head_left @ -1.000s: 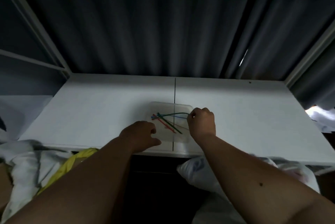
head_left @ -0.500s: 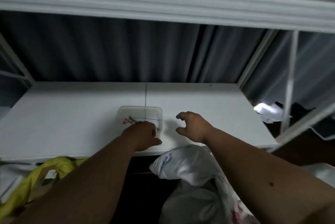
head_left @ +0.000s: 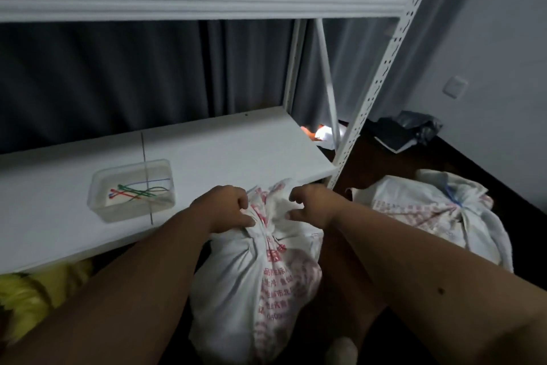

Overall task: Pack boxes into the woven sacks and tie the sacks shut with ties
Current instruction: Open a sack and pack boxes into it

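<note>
Gripping the bunched neck of the woven sack (head_left: 257,270) on the floor, the left hand (head_left: 225,208) and right hand (head_left: 310,205) are squeezing it. I am guessing the neck could be slipping open, with the ties (head_left: 139,191) sitting apart in the clear tub (head_left: 97,187) on the shelf.

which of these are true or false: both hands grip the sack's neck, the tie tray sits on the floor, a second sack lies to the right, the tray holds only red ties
1. Both hands grip the gathered neck of the white woven sack. True: left hand and right hand clutch it.
2. The clear plastic tray sits on the floor. False: it sits on the white shelf.
3. A second sack, closed with a blue tie, lies to the right. True.
4. The tray holds only red ties. False: the cable ties are green, red and blue.
</note>
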